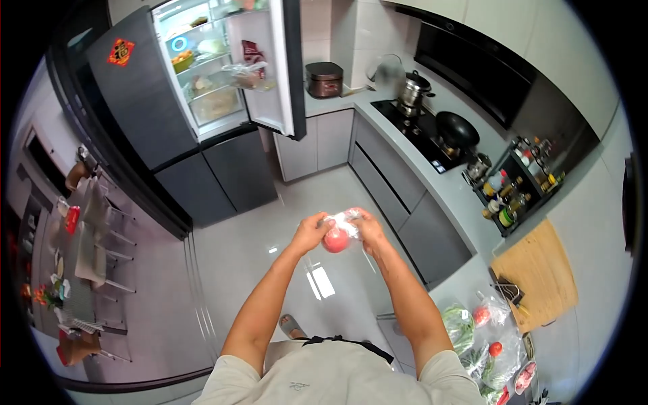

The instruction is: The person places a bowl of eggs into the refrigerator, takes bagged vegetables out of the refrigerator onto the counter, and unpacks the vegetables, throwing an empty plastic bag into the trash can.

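A clear plastic bag (349,217) is stretched between my two hands, out in front of my body above the floor. Low in the bag hangs a round red fruit that looks like a tomato (335,240). My left hand (310,233) is closed on the bag's left side, right beside the fruit. The bag's other side is gripped by my right hand (369,228), its fingers pinching the crumpled film. Glare on the plastic hides part of the bag's mouth.
Ahead to the left, a fridge door (270,67) stands open. A counter (405,155) runs along the right with a wok (457,129), a pot (414,91) and a bottle rack (516,185). Nearer are a cutting board (540,273) and bagged vegetables (459,329).
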Motion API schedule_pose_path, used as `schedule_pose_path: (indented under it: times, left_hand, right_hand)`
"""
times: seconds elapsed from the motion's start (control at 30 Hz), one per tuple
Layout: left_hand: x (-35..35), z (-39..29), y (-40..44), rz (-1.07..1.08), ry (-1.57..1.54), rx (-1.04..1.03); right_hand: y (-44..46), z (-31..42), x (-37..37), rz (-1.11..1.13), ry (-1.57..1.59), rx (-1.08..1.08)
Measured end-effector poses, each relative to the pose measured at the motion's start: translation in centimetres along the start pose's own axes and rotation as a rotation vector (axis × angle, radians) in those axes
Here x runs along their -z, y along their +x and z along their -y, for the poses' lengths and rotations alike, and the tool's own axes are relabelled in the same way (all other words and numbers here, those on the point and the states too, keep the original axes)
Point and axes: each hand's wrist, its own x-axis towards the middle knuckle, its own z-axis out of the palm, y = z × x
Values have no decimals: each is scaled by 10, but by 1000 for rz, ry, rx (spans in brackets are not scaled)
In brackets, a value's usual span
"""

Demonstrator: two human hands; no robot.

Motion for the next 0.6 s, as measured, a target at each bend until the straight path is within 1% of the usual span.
schedule_pose_path:
  times: [0.03,0.13,0.17,0.27,0.3,0.4,0.43,0.53,0.57,0.6]
  left_hand:
    - [26,6,6,-17,-31,35]
    - [101,26,28,-80,-161,102]
    - [124,29,35,-68,-215,78]
    - [188,27,55,15,-301,114]
    - [204,31,64,38,-418,115]
    - [249,5,78,48,-505,-26]
    - [263,5,89,89,-523,-20]
    - [294,0,126,126,-276,-185]
    - [306,-1,145,89,-131,-181]
    - [313,-7,161,-36,-58,-197]
  right_hand:
    - [12,-3,-22,66,18,44]
    - [30,7,-87,295,-142,282]
    - [29,17,-108,248,-535,478]
    - [64,32,-158,55,-803,389]
    - [82,29,-167,9,-768,570]
    - [118,55,-201,-35,-495,320]
    - [136,57,-212,-101,-379,331]
    - [173,86,-240,-156,-129,276]
    - [189,94,-248,-146,-88,316]
    - [205,104,-255,-150,-59,360]
